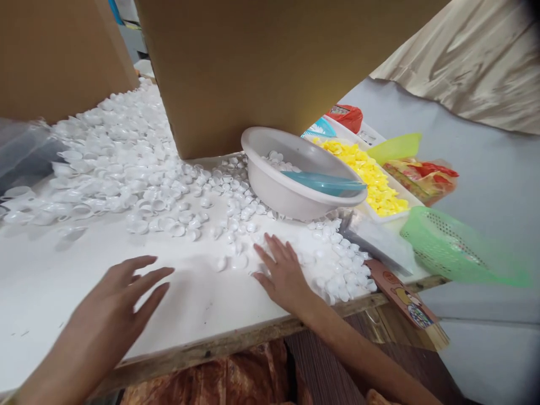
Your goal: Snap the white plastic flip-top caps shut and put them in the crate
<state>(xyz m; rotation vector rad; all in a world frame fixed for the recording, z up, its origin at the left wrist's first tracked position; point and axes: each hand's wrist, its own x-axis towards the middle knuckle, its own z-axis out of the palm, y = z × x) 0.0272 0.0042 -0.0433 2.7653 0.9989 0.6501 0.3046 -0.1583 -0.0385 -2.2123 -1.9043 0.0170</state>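
My left hand (113,304) hovers flat over the bare white tabletop (54,275), fingers stretched out and apart, holding nothing. My right hand (284,273) lies palm down on the table with its fingers spread, resting on and beside small white plastic caps (337,264). A large spread of the same white caps (126,157) covers the table's far left and middle. A white plastic basin (274,185) stands tilted just beyond my right hand, with a few white caps and a teal scoop (324,183) inside it.
A big cardboard box (261,62) stands behind the basin, another box (59,50) at far left. To the right lie a tray of yellow pieces (375,180), a green basket (451,247), a clear bag (379,239), snack packets (422,177) and a red container (343,115).
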